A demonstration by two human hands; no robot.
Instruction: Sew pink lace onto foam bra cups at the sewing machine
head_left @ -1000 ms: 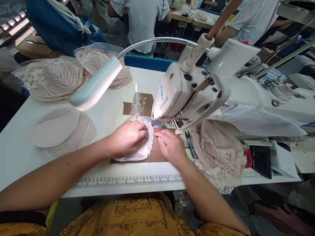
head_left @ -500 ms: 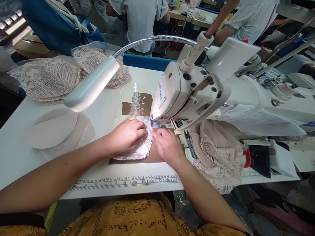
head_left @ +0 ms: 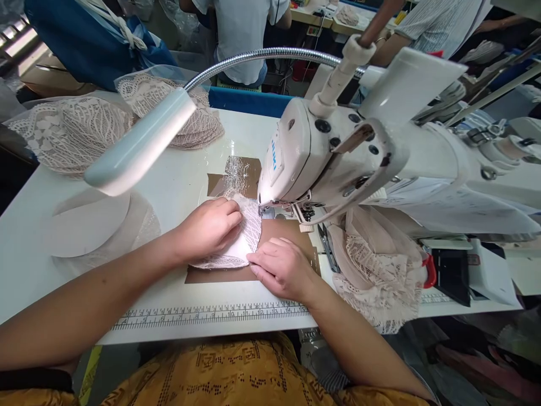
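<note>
A pale lace piece (head_left: 250, 221) with a white layer lies on brown sheeting under the head of the white sewing machine (head_left: 291, 152). Its right edge reaches the presser foot (head_left: 261, 211). My left hand (head_left: 211, 230) rests on the left part of the lace with curled fingers closed on it, hiding that part. At the lower right corner, my right hand (head_left: 282, 267) pinches the lace edge between thumb and fingers. Black thread snips (head_left: 328, 248) lie on the table to the right of my right hand.
Stacked lace pieces (head_left: 76, 132) lie at the back left, and pale rounded pieces (head_left: 91, 225) nearer. A lamp (head_left: 141, 144) on a bendable neck hangs over the table. More lace (head_left: 380, 270) hangs over the front edge at right. A printed ruler (head_left: 211, 314) runs along that edge.
My right hand has moved from beside the presser foot down and toward me, to the lower lace corner. My left hand has shifted slightly left and up. The view has moved a little.
</note>
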